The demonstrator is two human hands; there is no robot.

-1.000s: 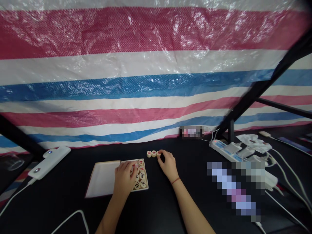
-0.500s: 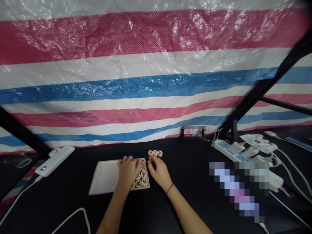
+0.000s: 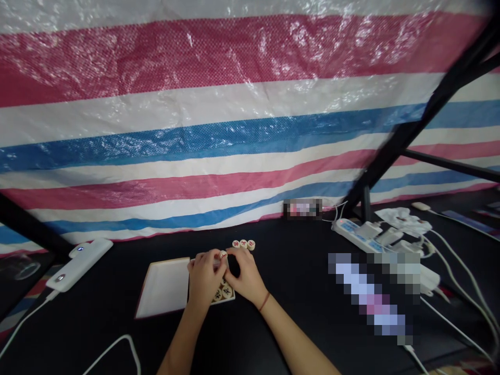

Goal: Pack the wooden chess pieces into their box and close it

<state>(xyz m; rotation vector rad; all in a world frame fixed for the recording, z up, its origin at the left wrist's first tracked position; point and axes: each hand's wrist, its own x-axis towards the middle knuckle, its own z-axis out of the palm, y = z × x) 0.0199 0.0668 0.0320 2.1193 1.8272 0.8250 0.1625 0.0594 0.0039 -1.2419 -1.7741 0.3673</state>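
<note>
Above the box (image 3: 229, 300), a disc (image 3: 223, 254) pinched by the left hand (image 3: 205, 276) is seemingly being passed, right hand (image 3: 247, 273) closure untellable, timed release needed.

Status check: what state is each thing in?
Box: open, pieces inside
Lid: open, left of box
Three pieces: in a row, red characters up
Loose piece: between left hand and right hand, grip unclear
White device: display lit, cable plugged in
Power strip: plugs inserted
</note>
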